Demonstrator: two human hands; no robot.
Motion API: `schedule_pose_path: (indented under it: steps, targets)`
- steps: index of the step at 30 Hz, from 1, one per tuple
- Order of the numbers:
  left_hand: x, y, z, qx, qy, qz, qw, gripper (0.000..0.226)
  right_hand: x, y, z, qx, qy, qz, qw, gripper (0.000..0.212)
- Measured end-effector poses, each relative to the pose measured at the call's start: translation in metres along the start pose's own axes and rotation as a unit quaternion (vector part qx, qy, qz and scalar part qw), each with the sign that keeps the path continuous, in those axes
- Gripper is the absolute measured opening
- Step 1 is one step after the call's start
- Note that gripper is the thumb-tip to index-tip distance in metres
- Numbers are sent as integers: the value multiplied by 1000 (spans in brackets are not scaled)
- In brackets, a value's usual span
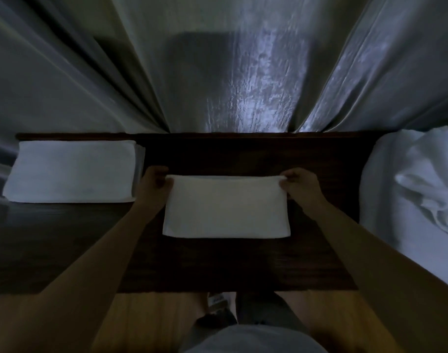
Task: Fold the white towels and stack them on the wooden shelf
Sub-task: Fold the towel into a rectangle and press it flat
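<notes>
A folded white towel [226, 206] lies flat in the middle of the dark wooden shelf [243, 154]. My left hand [155, 180] pinches its far left corner. My right hand [298, 183] pinches its far right corner. Both forearms reach in from below. On the shelf's left end sits a stack of folded white towels [70, 171]. A heap of unfolded white towels [416, 189] lies at the right end.
Grey curtains [217, 62] hang right behind the shelf's back edge. A wooden floor [151, 319] and my legs show below the shelf's front edge. Bare dark wood surrounds the middle towel.
</notes>
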State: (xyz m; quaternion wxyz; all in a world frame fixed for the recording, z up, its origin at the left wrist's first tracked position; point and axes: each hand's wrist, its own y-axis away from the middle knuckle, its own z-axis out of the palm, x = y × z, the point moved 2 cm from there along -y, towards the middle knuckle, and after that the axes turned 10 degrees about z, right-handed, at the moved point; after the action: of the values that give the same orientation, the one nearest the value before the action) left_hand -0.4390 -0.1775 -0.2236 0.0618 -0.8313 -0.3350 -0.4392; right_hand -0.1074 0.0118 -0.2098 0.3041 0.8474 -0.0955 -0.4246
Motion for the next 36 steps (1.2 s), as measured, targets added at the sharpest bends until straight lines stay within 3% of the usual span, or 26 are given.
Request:
schedule_pose_path:
  steps: [9,18,21,22,24,26,28,30,31,36]
  targets:
    - [-11,-13,19,29,26,-56,998,35,6,-24,18,30,5,53,998,13]
    - [-12,-18,23,45,-1,-34,998,34,9,-31,20,25,-23,60,998,11]
    - [0,-11,24,60,-41,-23,997,34,7,-24,20,74,19,26,997,21]
    - [5,-5,26,73,-71,4,995,36,5,-17,21,115,63,-18,991,27]
    - [17,13,36,85,-167,133,973,40,3,5,30,180,192,-167,950,37]
    - [29,35,57,17,-229,282,931,43,6,28,58,130,292,-311,895,43]
    - [33,51,85,-111,-274,366,882,53,16,42,94,33,359,-381,851,52]
    - [27,58,106,-183,-323,372,850,65,27,41,119,-4,408,-380,830,62]
    - [22,55,109,-193,-338,351,851,70,33,36,125,-3,429,-366,826,66]
    - [-16,27,89,-165,-406,298,848,92,54,6,111,56,473,-350,807,75]
